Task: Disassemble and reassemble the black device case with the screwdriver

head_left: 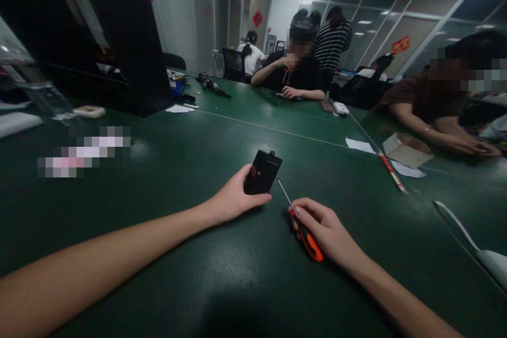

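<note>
My left hand [240, 195] grips a flat black rectangular case [263, 173] by its left and lower edges, holding it tilted over the green table [206, 280]. The case has a small tab at its top and a few small screw-like spots on its face. In my right hand [320, 224] is a screwdriver [310, 242] with an orange and black handle, pinched near the front of the handle. Its thin metal shaft points up and left, and the tip is close to the right edge of the case; whether they touch I cannot tell.
A small open box [407, 150], papers [360, 145] and a red-and-white strip [392, 171] lie at the right. A large black panel [130, 37] stands at the left. Across the table, a person holds a tool; another person leans on the right side.
</note>
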### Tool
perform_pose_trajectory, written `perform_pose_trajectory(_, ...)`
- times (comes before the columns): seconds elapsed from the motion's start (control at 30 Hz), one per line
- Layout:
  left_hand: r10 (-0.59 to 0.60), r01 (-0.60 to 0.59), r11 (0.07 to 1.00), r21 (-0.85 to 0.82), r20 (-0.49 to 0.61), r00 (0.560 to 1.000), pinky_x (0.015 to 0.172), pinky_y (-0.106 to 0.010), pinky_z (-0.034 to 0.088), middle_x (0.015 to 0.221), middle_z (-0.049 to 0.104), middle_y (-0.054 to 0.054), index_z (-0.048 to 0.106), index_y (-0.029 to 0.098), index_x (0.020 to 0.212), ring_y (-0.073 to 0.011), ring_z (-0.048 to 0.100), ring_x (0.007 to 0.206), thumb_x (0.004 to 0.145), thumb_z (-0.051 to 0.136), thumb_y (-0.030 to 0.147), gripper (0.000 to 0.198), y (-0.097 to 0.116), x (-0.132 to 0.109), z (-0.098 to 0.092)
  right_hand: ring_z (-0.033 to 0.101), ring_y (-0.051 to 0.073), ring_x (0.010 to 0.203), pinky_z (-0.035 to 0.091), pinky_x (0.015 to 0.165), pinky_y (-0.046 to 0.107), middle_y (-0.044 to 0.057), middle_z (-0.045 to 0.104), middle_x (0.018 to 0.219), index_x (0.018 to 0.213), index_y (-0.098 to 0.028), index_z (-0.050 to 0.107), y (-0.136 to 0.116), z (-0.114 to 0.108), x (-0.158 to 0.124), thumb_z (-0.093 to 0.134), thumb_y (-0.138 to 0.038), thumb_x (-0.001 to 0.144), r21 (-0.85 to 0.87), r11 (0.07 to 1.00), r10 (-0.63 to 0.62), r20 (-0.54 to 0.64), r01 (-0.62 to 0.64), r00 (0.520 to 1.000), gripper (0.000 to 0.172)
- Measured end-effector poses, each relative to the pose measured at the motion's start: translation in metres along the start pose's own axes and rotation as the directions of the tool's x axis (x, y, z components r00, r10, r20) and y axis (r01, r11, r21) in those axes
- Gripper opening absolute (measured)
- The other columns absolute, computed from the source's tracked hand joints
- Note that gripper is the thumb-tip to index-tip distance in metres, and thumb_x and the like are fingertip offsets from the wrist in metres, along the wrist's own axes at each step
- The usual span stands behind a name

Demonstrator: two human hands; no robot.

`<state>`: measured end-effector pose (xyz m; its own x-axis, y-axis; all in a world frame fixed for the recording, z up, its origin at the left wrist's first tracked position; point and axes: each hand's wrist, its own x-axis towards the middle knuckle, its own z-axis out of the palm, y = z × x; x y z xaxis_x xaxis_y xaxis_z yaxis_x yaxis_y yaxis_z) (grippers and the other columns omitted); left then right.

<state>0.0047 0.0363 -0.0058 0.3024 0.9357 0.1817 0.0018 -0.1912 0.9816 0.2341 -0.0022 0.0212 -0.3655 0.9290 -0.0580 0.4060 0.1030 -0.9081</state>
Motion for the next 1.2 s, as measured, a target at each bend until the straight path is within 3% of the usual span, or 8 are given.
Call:
perform_pose_trajectory(0.1, 0.09, -0.083, 0.983, 0.164, -0.039, 0.995, 0.093, -0.037, 0.046, 0.11, 0.064, -0.008, 0.053, 0.016, 0.117, -0.0226, 0.06, 0.103, 0.075, 0.077, 0.03, 0.05, 0.003, -0.002, 0.0, 0.063, 0.014, 0.059, 0.051, 0.054, 0.027, 0.001, 0.065, 0.071, 0.094, -0.018, 0.059, 0.0, 0.008, -0.003, 0.061, -0.051, 0.088, 0.26, 0.964, 0.043, 0.055, -0.056, 0.998, 0.033)
perform_pose_trajectory(0.27, 0.155, -0.121, 0.947, 0.299, -0.093, 0.983, 0.09, -0.035, 0.047, 0.109, 0.067, -0.007, 0.056, 0.018, 0.119, -0.0229, 0.062, 0.1, 0.081, 0.07, 0.038, 0.045, 0.009, -0.004, 0.001, 0.066, 0.015, 0.058, 0.051, 0.055, 0.027, 0.001, 0.068, 0.071, 0.096, -0.018, 0.061, -0.003, 0.016, -0.01, 0.068, -0.048, 0.084, 0.376, 0.917, 0.061, 0.188, -0.129, 0.98, 0.033)
perform_pose_trajectory(0.53, 0.199, -0.146, 0.911, 0.386, -0.1, 0.975, 0.083, -0.033, 0.048, 0.105, 0.068, -0.006, 0.06, 0.018, 0.119, -0.0218, 0.063, 0.092, 0.082, 0.069, 0.039, 0.044, 0.012, -0.006, 0.002, 0.065, 0.014, 0.066, 0.05, 0.06, 0.025, 0.002, 0.07, 0.071, 0.094, -0.018, 0.069, -0.007, 0.019, -0.01, 0.067, -0.041, 0.086, 0.271, 0.958, 0.035, 0.227, -0.097, 0.973, 0.025)
perform_pose_trajectory(0.77, 0.195, -0.141, 0.906, 0.398, -0.099, 0.976, 0.083, -0.033, 0.048, 0.104, 0.069, -0.006, 0.06, 0.018, 0.119, -0.0218, 0.063, 0.091, 0.082, 0.069, 0.039, 0.045, 0.012, -0.006, 0.002, 0.064, 0.013, 0.063, 0.048, 0.058, 0.024, 0.001, 0.069, 0.07, 0.093, -0.018, 0.068, -0.005, 0.019, -0.01, 0.067, -0.039, 0.087, 0.284, 0.952, 0.043, 0.238, -0.112, 0.97, 0.022)
perform_pose_trajectory(1.2, 0.234, -0.157, 0.864, 0.479, -0.107, 0.966, 0.085, -0.034, 0.047, 0.107, 0.068, -0.006, 0.059, 0.018, 0.118, -0.0219, 0.063, 0.094, 0.083, 0.068, 0.039, 0.042, 0.008, -0.007, 0.001, 0.064, 0.012, 0.065, 0.047, 0.058, 0.022, 0.002, 0.069, 0.07, 0.09, -0.016, 0.066, -0.004, 0.018, -0.007, 0.071, -0.042, 0.083, 0.277, 0.951, 0.073, 0.223, -0.135, 0.972, 0.027)
